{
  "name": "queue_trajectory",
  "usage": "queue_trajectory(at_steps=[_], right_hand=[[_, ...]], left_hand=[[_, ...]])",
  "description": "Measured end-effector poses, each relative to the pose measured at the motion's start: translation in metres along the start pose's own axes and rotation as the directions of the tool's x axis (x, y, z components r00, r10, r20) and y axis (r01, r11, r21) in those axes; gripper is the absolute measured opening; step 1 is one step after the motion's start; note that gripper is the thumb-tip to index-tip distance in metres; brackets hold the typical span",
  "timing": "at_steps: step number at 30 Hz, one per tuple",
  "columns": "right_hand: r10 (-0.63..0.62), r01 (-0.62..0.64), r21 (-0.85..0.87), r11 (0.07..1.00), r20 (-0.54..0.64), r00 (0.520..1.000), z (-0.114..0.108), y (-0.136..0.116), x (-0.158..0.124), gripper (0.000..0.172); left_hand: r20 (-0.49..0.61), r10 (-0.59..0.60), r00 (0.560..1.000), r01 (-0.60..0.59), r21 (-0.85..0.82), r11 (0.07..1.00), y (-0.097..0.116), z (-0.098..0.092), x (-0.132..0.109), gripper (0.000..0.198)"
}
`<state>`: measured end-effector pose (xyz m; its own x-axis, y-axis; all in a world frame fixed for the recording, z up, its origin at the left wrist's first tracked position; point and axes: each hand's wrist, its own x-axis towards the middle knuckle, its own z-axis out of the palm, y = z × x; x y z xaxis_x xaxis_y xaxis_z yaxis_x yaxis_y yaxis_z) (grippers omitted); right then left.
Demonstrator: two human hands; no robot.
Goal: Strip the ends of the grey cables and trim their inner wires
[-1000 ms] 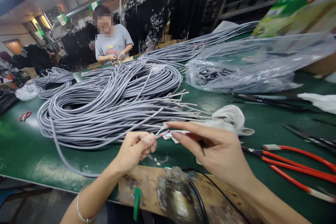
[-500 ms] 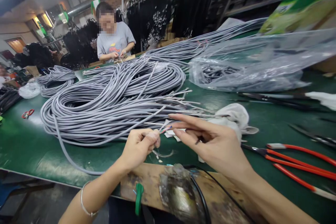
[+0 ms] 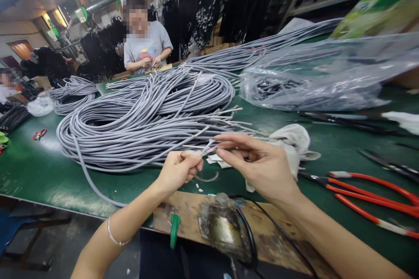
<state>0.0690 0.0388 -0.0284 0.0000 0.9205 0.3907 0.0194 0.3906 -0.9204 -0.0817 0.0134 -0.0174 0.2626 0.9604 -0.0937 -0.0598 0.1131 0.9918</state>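
cable end (image 3: 196,154), one, grey, pinched in left hand (image 3: 178,170), its coloured wires (image 3: 209,150) gripped by right hand (image 3: 262,165), one white rag (image 3: 294,139) beside

I can read no text anywhere. Print on the green-and-white cardboard box (image 3: 376,8) is blurred. The graphic on the co-worker's grey T-shirt (image 3: 147,50) is too small. The grey sheathed cable (image 3: 91,183) shows no legible marking.

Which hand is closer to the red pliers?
Right. The right hand is just left of the red pliers, while the left hand, holding the end of the grey cable, is farther left, beyond the right hand.
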Motion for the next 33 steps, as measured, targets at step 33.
queue_trajectory(at_steps=[33], right_hand=[[0.062,-0.038,-0.073,0.997,0.368,0.928,-0.007,-0.013,0.004,0.026]], left_hand=[[0.113,0.189,0.975,-0.220,0.536,0.815,0.003,-0.008,-0.006,0.048]])
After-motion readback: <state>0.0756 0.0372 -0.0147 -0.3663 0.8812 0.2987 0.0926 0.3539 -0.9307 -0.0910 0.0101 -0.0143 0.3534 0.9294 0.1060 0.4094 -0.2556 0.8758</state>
